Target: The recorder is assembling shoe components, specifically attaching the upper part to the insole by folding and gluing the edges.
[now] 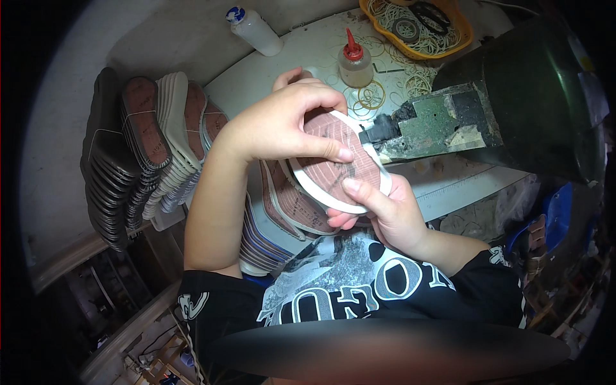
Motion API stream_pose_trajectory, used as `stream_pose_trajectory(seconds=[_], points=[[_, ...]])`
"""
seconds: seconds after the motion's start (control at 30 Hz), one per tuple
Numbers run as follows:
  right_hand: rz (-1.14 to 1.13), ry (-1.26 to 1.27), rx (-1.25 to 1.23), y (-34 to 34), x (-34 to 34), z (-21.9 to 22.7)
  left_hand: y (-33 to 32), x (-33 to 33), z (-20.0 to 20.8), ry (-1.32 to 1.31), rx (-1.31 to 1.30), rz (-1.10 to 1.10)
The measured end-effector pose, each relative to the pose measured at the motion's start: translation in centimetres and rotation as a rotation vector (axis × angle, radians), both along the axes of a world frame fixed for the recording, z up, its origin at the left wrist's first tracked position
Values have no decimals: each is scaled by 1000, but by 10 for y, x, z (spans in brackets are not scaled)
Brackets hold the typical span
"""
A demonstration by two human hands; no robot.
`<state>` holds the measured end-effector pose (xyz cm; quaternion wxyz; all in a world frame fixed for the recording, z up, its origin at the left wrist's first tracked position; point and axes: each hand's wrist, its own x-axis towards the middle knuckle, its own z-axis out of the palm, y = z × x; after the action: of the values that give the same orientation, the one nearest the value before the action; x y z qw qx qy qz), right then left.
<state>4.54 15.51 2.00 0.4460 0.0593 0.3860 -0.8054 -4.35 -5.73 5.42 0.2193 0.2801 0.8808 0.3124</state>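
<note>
Beneath the machine and reaching out to its left, the pale tabletop [301, 51] carries the work. The dark green machine [513, 96] occupies the right side and extends a narrow arm [443, 122] leftward, ending in a black tip [384, 130].

To the left of the machine, both hands hold one reddish-brown insole [330, 163] with a white rim. The left forearm rises steeply; the left hand [276, 125] bends at the wrist over the upper part of the insole, thumb laid across its face and pointing toward the machine. The right forearm enters from below the machine; the right hand [398, 212] supports the lower edge, thumb on the face, fingers curled behind. Each grip is narrow and holds the insole, which is tilted. The rim lies at the black tip; whether the two touch cannot be determined.

Far left of the machine stand tied insole stacks [144, 122]. The yellow basket [467, 29] is above the machine.

Clearance: to the right of the right hand, a strip of tabletop borders the machine's underside, ending at the near edge. Above-left of the narrow arm, a red-capped bottle [356, 67] and rubber bands [369, 96] limit the room.
</note>
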Motion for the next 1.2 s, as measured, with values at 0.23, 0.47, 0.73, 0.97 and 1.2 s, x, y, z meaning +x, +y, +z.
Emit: stream_pose_trajectory(seconds=[0.23, 0.47, 0.73, 0.97, 1.2], points=[[-97, 159, 37, -1, 1, 1, -6, 16, 7, 93, -111, 116], [-81, 45, 24, 1, -8, 5, -2, 43, 10, -181, 45, 453], [-39, 92, 55, 5, -16, -1, 6, 68, 15, -200, -90, 630], [-8, 242, 152, 15, -18, 1, 22, 83, 12, -426, 4, 762], [139, 546, 172, 28, 23, -5, 45, 94, 11, -638, 158, 876]])
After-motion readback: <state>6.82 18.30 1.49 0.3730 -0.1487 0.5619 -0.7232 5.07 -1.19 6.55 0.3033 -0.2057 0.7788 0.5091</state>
